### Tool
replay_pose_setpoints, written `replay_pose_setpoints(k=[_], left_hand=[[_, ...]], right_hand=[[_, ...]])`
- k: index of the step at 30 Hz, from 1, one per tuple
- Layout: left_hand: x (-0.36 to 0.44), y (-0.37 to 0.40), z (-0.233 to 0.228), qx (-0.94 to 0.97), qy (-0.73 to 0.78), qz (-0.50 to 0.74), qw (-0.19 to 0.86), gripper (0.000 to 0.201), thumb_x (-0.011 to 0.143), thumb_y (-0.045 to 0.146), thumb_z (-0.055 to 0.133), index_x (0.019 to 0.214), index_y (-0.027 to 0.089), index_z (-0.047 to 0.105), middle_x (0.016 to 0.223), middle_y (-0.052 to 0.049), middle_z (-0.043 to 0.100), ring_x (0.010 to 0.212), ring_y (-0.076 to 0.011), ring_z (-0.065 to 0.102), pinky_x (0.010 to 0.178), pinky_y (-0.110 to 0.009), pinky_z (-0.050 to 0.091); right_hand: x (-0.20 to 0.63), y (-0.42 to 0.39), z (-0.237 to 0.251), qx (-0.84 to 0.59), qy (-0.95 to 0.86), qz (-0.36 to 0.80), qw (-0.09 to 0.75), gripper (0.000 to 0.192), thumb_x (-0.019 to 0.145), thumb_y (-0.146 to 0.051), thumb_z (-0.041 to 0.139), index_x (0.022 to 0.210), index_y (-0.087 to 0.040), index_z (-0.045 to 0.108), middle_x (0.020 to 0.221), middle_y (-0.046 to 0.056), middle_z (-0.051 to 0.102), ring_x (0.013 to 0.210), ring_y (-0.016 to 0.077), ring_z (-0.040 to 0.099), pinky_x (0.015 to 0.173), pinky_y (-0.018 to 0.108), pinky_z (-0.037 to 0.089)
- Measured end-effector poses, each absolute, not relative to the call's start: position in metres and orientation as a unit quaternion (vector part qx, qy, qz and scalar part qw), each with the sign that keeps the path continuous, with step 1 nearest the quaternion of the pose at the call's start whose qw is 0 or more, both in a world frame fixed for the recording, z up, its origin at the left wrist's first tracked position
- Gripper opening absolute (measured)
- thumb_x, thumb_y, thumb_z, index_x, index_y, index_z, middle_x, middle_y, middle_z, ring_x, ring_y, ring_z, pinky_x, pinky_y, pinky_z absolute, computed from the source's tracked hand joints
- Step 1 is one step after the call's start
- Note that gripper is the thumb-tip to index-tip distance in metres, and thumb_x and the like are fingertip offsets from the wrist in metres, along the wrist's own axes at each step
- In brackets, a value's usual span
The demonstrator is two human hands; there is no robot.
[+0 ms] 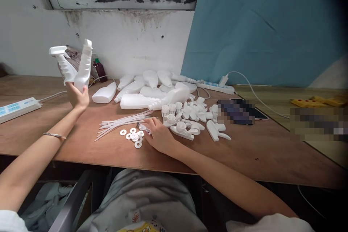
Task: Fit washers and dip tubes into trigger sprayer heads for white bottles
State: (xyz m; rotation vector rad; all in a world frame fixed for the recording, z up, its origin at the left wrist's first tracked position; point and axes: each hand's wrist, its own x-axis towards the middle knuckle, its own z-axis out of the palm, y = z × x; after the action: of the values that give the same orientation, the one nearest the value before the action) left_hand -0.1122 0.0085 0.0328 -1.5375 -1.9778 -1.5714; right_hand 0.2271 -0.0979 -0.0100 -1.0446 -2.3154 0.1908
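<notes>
My left hand [78, 97] is raised at the left, fingers wrapped round the lower part of a white plastic bottle [83, 65]. Just beside that bottle is a white spray bottle [65, 66] with a trigger head; whether the hand grips it too is unclear. Low over the tabletop, my right hand [160, 135] has its fingers bent together by a small shiny clear piece [144, 128], too small to name. White ring washers [133, 136] lie left of those fingertips. Thin white tubes [116, 122] spread out behind the washers. White trigger spray heads [185, 127] are heaped to the right.
Several white bottles [152, 92] lie piled at the back. Power strips [20, 108] sit at left and back right, with cables. A dark bottle with a green cap [99, 69] stands by the wall. A phone [259, 112] lies right. The table [217, 163] ends near my lap.
</notes>
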Motion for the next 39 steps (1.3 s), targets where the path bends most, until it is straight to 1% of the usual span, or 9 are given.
replay_pose_setpoints(k=[6,9,13,17,21,26,30,35,39], left_hand=[[-0.067,-0.013,0.038,-0.547,-0.610,-0.525,0.228,0.047,0.073,0.025,0.060,0.111,0.015,0.035,0.128,-0.012,0.043,0.122,-0.0244,0.037,0.103,-0.043,0.019],[-0.042,-0.023,0.035,-0.611,-0.553,-0.482,0.298,0.049,0.069,0.028,0.063,0.107,0.019,0.033,0.127,-0.012,0.046,0.120,-0.0251,0.042,0.102,-0.047,0.014],[-0.020,-0.030,0.030,-0.642,-0.546,-0.457,0.284,0.038,0.068,0.033,0.064,0.094,0.024,0.039,0.121,-0.008,0.053,0.119,-0.0264,0.045,0.103,-0.050,0.009],[-0.010,-0.032,0.028,-0.693,-0.524,-0.432,0.242,0.022,0.068,0.024,0.063,0.083,0.026,0.047,0.114,-0.001,0.058,0.119,-0.0271,0.046,0.104,-0.052,0.004],[-0.010,-0.032,0.030,-0.696,-0.531,-0.427,0.225,0.013,0.068,0.027,0.064,0.073,0.027,0.053,0.109,0.002,0.059,0.123,-0.0286,0.041,0.104,-0.054,0.000],[-0.020,-0.030,0.032,-0.660,-0.517,-0.492,0.232,0.025,0.064,0.028,0.069,0.083,0.026,0.052,0.125,-0.004,0.045,0.128,-0.0285,0.033,0.106,-0.053,0.007],[-0.035,-0.026,0.033,-0.647,-0.487,-0.577,0.109,0.047,0.065,0.037,0.069,0.104,0.022,0.048,0.132,-0.012,0.036,0.129,-0.0276,0.030,0.106,-0.048,0.018],[-0.049,-0.022,0.035,-0.683,-0.429,-0.588,-0.062,0.077,0.056,0.056,0.070,0.120,0.020,0.043,0.131,-0.013,0.043,0.120,-0.0285,0.043,0.098,-0.044,0.037],[-0.051,-0.025,0.043,-0.688,-0.377,-0.585,-0.207,0.080,0.051,0.059,0.071,0.118,0.027,0.042,0.142,-0.008,0.034,0.121,-0.0285,0.043,0.088,-0.040,0.047]], right_hand=[[0.229,-0.095,0.003,-0.376,-0.787,0.262,0.414,0.039,0.077,-0.029,0.058,0.110,-0.018,0.041,0.099,0.007,0.054,0.069,0.0134,0.055,0.065,0.032,0.051],[0.230,-0.095,0.013,-0.337,-0.705,0.396,0.482,0.050,0.071,-0.032,0.066,0.111,-0.021,0.037,0.102,0.006,0.053,0.074,0.0132,0.058,0.063,0.028,0.053],[0.231,-0.097,0.025,-0.260,-0.589,0.525,0.556,0.053,0.065,-0.032,0.072,0.107,-0.022,0.041,0.109,0.006,0.053,0.083,0.0146,0.061,0.068,0.029,0.056],[0.232,-0.100,0.034,-0.251,-0.517,0.557,0.600,0.037,0.067,-0.038,0.069,0.094,-0.017,0.052,0.099,0.006,0.059,0.076,0.0162,0.063,0.060,0.030,0.057],[0.234,-0.101,0.037,-0.282,-0.439,0.543,0.659,0.040,0.067,-0.041,0.069,0.095,-0.016,0.056,0.086,0.004,0.063,0.071,0.0171,0.065,0.060,0.032,0.058],[0.233,-0.100,0.033,-0.332,-0.433,0.514,0.662,0.041,0.055,-0.029,0.079,0.088,-0.014,0.061,0.070,0.001,0.062,0.059,0.0134,0.061,0.061,0.031,0.057],[0.230,-0.100,0.029,-0.332,-0.435,0.518,0.658,0.036,0.055,-0.026,0.079,0.084,-0.014,0.061,0.071,0.000,0.062,0.063,0.0138,0.062,0.064,0.030,0.056],[0.228,-0.099,0.026,-0.318,-0.407,0.562,0.646,0.031,0.057,-0.026,0.078,0.081,-0.014,0.061,0.073,0.000,0.062,0.067,0.0134,0.062,0.068,0.029,0.057],[0.227,-0.099,0.024,-0.315,-0.361,0.607,0.634,0.030,0.056,-0.024,0.078,0.079,-0.014,0.062,0.083,0.003,0.063,0.079,0.0158,0.063,0.074,0.030,0.057]])
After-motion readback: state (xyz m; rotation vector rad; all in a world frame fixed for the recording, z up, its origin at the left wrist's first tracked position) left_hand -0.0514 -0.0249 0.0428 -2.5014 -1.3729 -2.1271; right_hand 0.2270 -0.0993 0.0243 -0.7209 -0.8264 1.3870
